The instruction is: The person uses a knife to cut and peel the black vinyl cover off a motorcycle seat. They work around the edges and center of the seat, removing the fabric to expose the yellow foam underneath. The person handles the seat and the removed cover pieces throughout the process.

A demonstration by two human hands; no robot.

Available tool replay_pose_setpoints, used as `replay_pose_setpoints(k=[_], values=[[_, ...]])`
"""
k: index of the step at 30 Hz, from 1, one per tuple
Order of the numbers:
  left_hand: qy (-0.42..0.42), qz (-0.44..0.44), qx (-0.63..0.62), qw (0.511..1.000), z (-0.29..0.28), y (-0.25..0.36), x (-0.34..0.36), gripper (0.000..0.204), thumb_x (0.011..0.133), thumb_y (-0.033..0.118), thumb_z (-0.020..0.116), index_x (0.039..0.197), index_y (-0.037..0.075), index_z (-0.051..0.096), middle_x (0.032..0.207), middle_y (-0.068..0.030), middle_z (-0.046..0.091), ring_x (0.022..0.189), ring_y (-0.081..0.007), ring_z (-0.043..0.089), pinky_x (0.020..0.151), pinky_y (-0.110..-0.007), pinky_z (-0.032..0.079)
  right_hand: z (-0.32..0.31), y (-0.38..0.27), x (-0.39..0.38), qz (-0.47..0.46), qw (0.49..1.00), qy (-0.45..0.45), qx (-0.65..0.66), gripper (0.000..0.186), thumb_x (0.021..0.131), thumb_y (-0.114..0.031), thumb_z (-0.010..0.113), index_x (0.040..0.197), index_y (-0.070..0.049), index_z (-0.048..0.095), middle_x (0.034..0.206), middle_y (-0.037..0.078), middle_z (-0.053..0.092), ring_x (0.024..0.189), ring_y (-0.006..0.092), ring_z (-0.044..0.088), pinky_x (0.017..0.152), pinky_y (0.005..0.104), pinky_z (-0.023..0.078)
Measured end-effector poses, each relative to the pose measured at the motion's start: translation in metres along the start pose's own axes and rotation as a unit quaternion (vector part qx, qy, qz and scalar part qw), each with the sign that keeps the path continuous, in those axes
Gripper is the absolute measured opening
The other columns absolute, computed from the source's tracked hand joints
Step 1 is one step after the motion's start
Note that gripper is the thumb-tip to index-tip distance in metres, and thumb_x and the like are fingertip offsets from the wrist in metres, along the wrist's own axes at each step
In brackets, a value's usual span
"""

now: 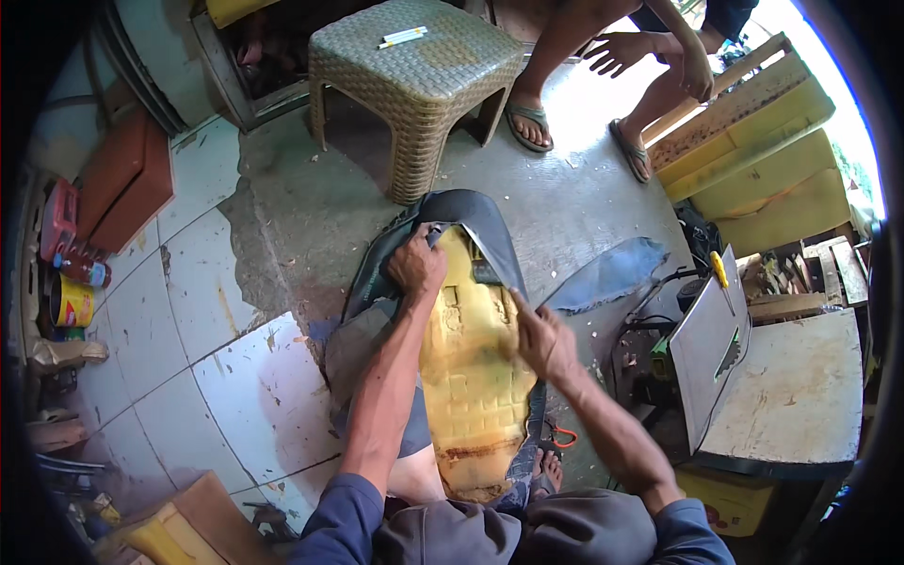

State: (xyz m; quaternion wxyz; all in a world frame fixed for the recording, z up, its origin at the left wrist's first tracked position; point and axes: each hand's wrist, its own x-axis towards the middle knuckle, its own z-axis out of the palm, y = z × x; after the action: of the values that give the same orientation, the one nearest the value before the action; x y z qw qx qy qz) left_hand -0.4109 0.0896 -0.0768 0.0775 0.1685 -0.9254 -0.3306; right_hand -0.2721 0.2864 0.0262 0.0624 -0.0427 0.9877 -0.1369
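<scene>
Left hand [419, 264]: one, a closed fist on the dark cover [480, 215] near its far end; its forearm [388, 405] reaches almost straight ahead.
Right hand [546, 347]: one, fingers curled and blurred at the foam's right edge, forearm [621, 435] slanting inward; I cannot tell what it grips.
Foam [476, 363]: one long yellow piece, running from between two grey-clad knees [591, 529] toward the stool, moulded in shallow brick-like blocks, brown-stained at the near end; the smooth cover wraps its far end.
Blue piece [610, 275]: one, ragged-edged, on the grey floor [574, 212].
Stool [457, 71]: one, tan, weave-textured; thin white sticks [403, 38] on top, count unclear.
</scene>
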Motion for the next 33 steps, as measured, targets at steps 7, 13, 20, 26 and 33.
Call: replay_pose_setpoints(k=[7,13,20,26,33], values=[[0.030,-0.001,-0.034,0.999,0.000,0.003,-0.001,0.021,0.089,0.029,0.064,0.107,0.027,0.074,0.087,-0.0174,0.073,0.081,-0.0421,0.070,0.072,-0.054,0.054,0.046,-0.058,0.013,0.124,0.952,0.101,0.262,0.048,0.104,-0.016,0.047,0.152,-0.016,0.044,0.071,0.021,0.059,0.058,0.0265,0.057,0.061,0.0399,0.049],[-0.005,0.001,-0.024,1.000,-0.009,0.009,0.000,0.022,0.088,0.028,0.066,0.107,0.023,0.075,0.088,-0.0181,0.073,0.082,-0.0429,0.070,0.073,-0.054,0.053,0.067,-0.068,0.015,0.120,0.942,0.116,0.291,0.049,0.104,-0.016,0.046,0.153,-0.015,0.043,0.069,0.024,0.058,0.059,0.0291,0.061,0.060,0.0420,0.048],[-0.006,-0.006,-0.039,0.999,-0.009,0.000,0.002,0.021,0.087,0.028,0.065,0.106,0.025,0.075,0.089,-0.0184,0.073,0.084,-0.0418,0.070,0.074,-0.054,0.054,0.067,-0.077,0.032,0.107,0.956,0.102,0.254,0.053,0.100,-0.012,0.048,0.153,-0.009,0.041,0.072,0.027,0.061,0.063,0.0376,0.065,0.062,0.0467,0.050],[-0.048,-0.097,-0.075,0.991,-0.018,0.006,0.009,0.034,0.091,0.041,0.065,0.104,0.011,0.076,0.095,-0.0244,0.072,0.091,-0.0455,0.069,0.081,-0.055,0.052,0.071,-0.064,0.094,0.073,0.962,0.138,0.225,0.051,0.102,-0.016,0.047,0.151,-0.009,0.041,0.088,0.034,0.065,0.082,0.0500,0.065,0.071,0.0549,0.049],[-0.049,-0.269,-0.276,0.921,-0.010,-0.011,0.030,0.062,0.092,0.048,0.066,0.114,-0.010,0.068,0.119,-0.0310,0.067,0.112,-0.0431,0.064,0.097,-0.045,0.048,0.070,-0.066,0.114,0.066,0.964,0.145,0.212,0.046,0.099,-0.009,0.047,0.144,-0.003,0.044,0.090,0.035,0.065,0.082,0.0515,0.066,0.071,0.0564,0.052]])
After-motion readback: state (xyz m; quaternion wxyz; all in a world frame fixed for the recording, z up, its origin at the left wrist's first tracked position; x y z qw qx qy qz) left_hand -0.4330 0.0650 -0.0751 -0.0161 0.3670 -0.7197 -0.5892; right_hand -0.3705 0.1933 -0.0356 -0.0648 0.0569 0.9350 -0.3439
